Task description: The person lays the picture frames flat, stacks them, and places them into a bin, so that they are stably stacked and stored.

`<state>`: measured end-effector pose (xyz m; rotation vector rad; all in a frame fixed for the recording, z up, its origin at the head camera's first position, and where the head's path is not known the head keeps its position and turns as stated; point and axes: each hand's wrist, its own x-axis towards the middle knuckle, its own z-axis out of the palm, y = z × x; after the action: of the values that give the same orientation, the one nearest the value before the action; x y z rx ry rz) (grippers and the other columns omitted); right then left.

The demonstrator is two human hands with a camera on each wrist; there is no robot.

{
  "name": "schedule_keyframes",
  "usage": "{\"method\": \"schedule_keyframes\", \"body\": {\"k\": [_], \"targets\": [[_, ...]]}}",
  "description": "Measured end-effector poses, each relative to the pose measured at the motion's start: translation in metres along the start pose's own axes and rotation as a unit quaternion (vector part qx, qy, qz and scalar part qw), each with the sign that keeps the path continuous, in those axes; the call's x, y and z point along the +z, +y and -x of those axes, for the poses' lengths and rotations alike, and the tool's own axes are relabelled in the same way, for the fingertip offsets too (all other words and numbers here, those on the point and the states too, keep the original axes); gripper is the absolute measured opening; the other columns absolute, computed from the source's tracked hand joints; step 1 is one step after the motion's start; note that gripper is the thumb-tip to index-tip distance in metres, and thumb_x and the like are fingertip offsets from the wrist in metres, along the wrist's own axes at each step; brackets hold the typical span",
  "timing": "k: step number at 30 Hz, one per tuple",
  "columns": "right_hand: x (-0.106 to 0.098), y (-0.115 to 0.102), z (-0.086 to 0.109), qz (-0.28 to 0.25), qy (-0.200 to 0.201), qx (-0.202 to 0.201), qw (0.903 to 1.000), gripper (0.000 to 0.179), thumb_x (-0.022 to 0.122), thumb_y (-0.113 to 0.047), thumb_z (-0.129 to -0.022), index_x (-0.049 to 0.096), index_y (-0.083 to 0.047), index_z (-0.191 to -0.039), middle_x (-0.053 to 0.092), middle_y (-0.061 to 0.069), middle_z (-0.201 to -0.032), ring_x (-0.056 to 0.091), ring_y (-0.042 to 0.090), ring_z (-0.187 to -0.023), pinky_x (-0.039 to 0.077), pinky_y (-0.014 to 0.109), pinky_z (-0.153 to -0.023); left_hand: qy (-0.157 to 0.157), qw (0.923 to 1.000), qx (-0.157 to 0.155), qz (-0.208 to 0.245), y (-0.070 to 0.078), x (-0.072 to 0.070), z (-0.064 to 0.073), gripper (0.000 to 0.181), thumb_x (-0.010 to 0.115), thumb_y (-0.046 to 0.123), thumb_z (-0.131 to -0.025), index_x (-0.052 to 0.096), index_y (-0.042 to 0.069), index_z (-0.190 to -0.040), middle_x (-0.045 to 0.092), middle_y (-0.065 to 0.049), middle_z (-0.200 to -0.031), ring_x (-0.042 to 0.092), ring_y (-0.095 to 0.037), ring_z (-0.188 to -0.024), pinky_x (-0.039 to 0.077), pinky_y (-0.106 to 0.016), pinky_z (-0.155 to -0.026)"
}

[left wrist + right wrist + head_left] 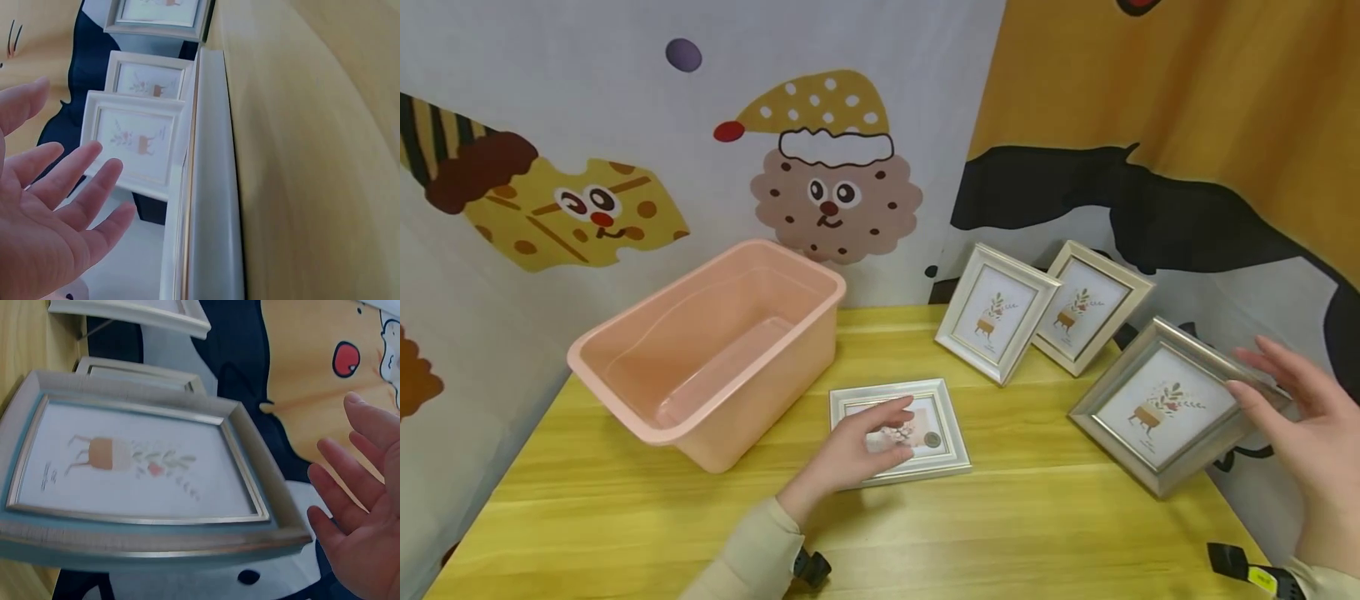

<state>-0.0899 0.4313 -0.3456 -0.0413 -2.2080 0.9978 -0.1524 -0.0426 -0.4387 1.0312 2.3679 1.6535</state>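
Observation:
A white picture frame (956,433) with gold inner trim lies flat on the table, a floral print and a small round grey disc showing inside it. Over its left part hovers my left hand (850,446), fingers spread and nothing held. A silver picture frame (1157,407) with a plant-pot print stands leaning back at the right. My right hand (1311,425) is beside its upper right corner, with fingers extended and palm bare. In the right wrist view, a gap shows between these fingers (328,519) and the silver frame (137,462).
Behind the flat frame stand a white picture frame (996,315) and a cream one (1078,308), overlapping. A pink plastic tub (767,367) sits at the left of the wooden table (985,533). A cartoon-printed cloth (917,100) hangs behind everything.

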Motion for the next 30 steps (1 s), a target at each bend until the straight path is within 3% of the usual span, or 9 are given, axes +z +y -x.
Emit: {"method": "schedule_keyframes", "body": {"k": [9, 12, 16, 19, 24, 30], "targets": [[-0.006, 0.024, 0.003, 0.021, 0.003, 0.047, 0.9987, 0.06, 0.061, 0.003, -0.094, 0.048, -0.019, -0.148, 0.051, -0.027, -0.134, 0.038, -0.006, -0.131, 0.016, 0.022, -0.117, -0.018, 0.999, 0.001, 0.041, 0.0, 0.016, -0.004, 0.061, 0.074, 0.015, -0.091, 0.049, 0.008, -0.146, 0.064, -0.015, -0.128, 0.061, -0.036, -0.115, 0.044, -0.044, -0.106], [-0.008, 0.032, 0.005, 0.024, 0.002, 0.061, 0.9979, 0.06, 0.061, 0.002, -0.095, 0.047, -0.02, -0.149, 0.049, -0.029, -0.133, 0.038, -0.008, -0.128, 0.017, 0.021, -0.117, -0.023, 0.9985, 0.001, 0.049, 0.001, 0.02, -0.006, 0.061, 0.074, 0.014, -0.091, 0.048, 0.007, -0.146, 0.063, -0.017, -0.129, 0.061, -0.036, -0.116, 0.044, -0.044, -0.106], [-0.009, 0.044, 0.006, 0.011, -0.001, 0.061, 0.9981, 0.061, 0.061, 0.005, -0.093, 0.048, -0.018, -0.148, 0.051, -0.031, -0.124, 0.045, -0.013, -0.113, 0.029, 0.004, -0.1, -0.028, 0.9984, -0.002, 0.049, 0.001, 0.026, -0.007, 0.062, 0.074, 0.015, -0.091, 0.047, 0.007, -0.147, 0.064, -0.016, -0.129, 0.061, -0.036, -0.115, 0.044, -0.045, -0.105], [-0.011, 0.051, 0.007, -0.01, -0.004, 0.05, 0.9987, 0.06, 0.061, 0.01, -0.092, 0.051, -0.013, -0.146, 0.054, -0.03, -0.119, 0.051, -0.015, -0.098, 0.037, -0.001, -0.082, -0.031, 0.9986, -0.002, 0.042, 0.001, 0.029, -0.008, 0.063, 0.074, 0.017, -0.091, 0.047, 0.008, -0.147, 0.064, -0.015, -0.129, 0.061, -0.035, -0.115, 0.045, -0.045, -0.104], [-0.016, 0.056, 0.008, -0.047, -0.011, 0.069, 0.9964, 0.051, 0.06, 0.012, -0.091, 0.063, -0.013, -0.135, 0.059, -0.028, -0.104, 0.055, -0.015, -0.078, 0.042, 0.0, -0.068, -0.036, 0.998, -0.003, 0.053, 0.0, 0.034, -0.009, 0.062, 0.073, 0.016, -0.092, 0.047, 0.008, -0.147, 0.064, -0.015, -0.129, 0.06, -0.035, -0.116, 0.044, -0.043, -0.106], [-0.017, 0.054, 0.007, -0.097, -0.009, 0.107, 0.9894, 0.041, 0.06, 0.011, -0.093, 0.072, -0.014, -0.123, 0.063, -0.026, -0.095, 0.06, -0.014, -0.075, 0.048, 0.004, -0.06, -0.043, 0.9965, -0.012, 0.07, -0.001, 0.04, -0.014, 0.063, 0.072, 0.016, -0.093, 0.044, 0.005, -0.148, 0.063, -0.016, -0.13, 0.059, -0.035, -0.119, 0.043, -0.039, -0.107]]}}
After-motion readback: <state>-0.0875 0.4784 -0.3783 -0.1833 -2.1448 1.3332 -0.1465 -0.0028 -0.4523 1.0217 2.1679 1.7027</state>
